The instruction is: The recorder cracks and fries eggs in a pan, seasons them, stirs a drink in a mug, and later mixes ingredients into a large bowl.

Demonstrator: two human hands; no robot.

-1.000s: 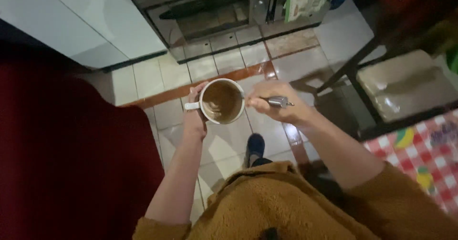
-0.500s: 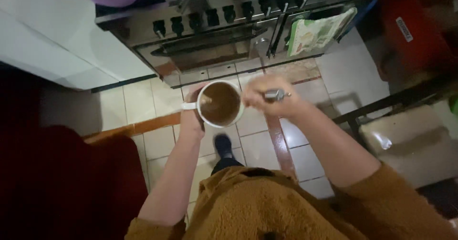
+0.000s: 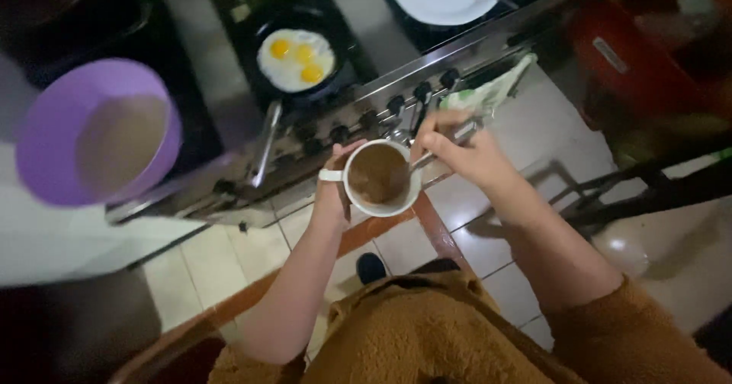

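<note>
Head view is showing the left hand gripping a white mug of brown drink over the tiled floor, just short of the stove, while the right hand is pinching a spoon dipping inside; brisk stirring is risking slopping liquid over the rim.
</note>
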